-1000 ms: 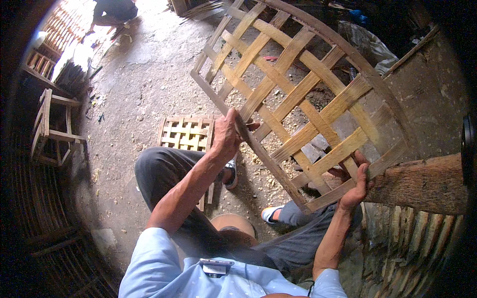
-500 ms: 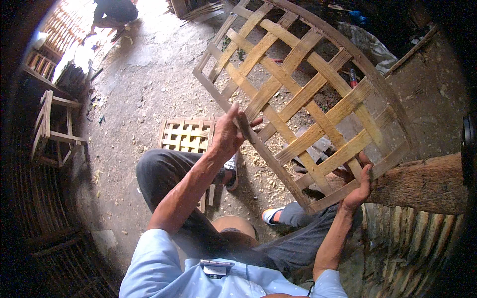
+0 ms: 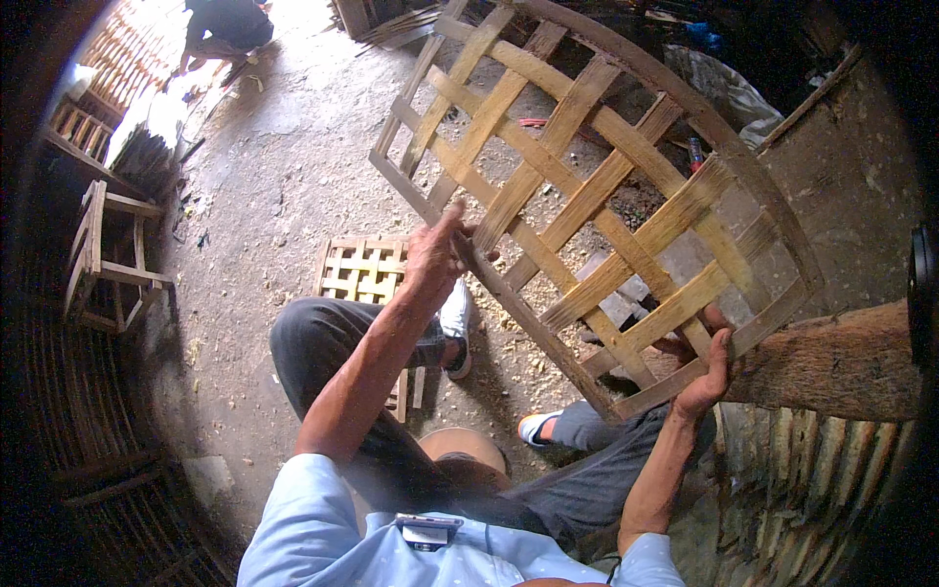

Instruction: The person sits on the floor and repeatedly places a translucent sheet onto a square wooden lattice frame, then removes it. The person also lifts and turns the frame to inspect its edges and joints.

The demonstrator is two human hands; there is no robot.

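Note:
A large woven lattice panel [image 3: 604, 217] of flat yellowish-brown strips in a wooden frame is held up, tilted, in front of me on the right. My left hand [image 3: 435, 251] grips the frame's left edge, thumb on the near face and fingers behind. At the lower right corner, my right hand [image 3: 706, 370] clasps the frame, with its thumb in front and part of the fingers hidden behind the strips. A smaller woven lattice panel [image 3: 362, 266] of the same kind lies on the ground beyond my left knee.
A wooden stool frame [image 3: 122, 256] stands at the left. A thick log [image 3: 831, 362] lies at right, above corrugated sheeting [image 3: 817, 470]. Wood shavings [image 3: 509, 342] litter the floor. Another person [image 3: 225, 29] crouches at the far left. A pale sack [image 3: 724, 93] lies behind the panel.
The large panel's upper left side has shifted slightly left, along with my left hand. My right hand keeps nearly the same place on the lower corner.

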